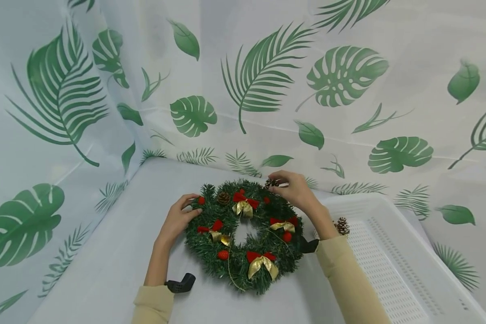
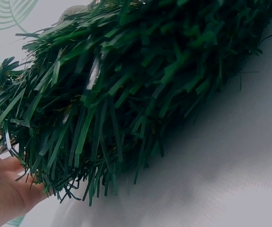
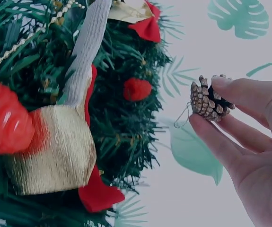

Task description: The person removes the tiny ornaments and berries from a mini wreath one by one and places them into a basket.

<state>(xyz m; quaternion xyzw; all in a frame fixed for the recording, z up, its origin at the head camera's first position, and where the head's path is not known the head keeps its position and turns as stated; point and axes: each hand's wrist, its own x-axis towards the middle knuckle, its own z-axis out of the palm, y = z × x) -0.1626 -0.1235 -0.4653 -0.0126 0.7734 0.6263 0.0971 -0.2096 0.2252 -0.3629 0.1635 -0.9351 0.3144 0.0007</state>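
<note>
A green Christmas wreath [image 1: 210,265] with red-and-gold bows, red berries and a gold bead string lies on the white table. My left hand [image 1: 179,220] holds the wreath's upper left edge, beside a red berry [image 1: 201,200]; in the left wrist view its fingers partly vanish behind the needles. Over the wreath's upper right edge, my right hand [image 1: 293,189] pinches a pinecone [image 3: 206,100] between thumb and fingers. A thin wire loop [image 3: 180,118] sticks out from the pinecone. Another pinecone [image 1: 223,198] sits among the needles at the wreath's upper left.
A white perforated basket [image 1: 372,202] stands on the right, close to the right forearm, with a pinecone [image 1: 342,226] at its left side. Leaf-printed white sheeting [image 1: 267,144] rises behind the table and along the left.
</note>
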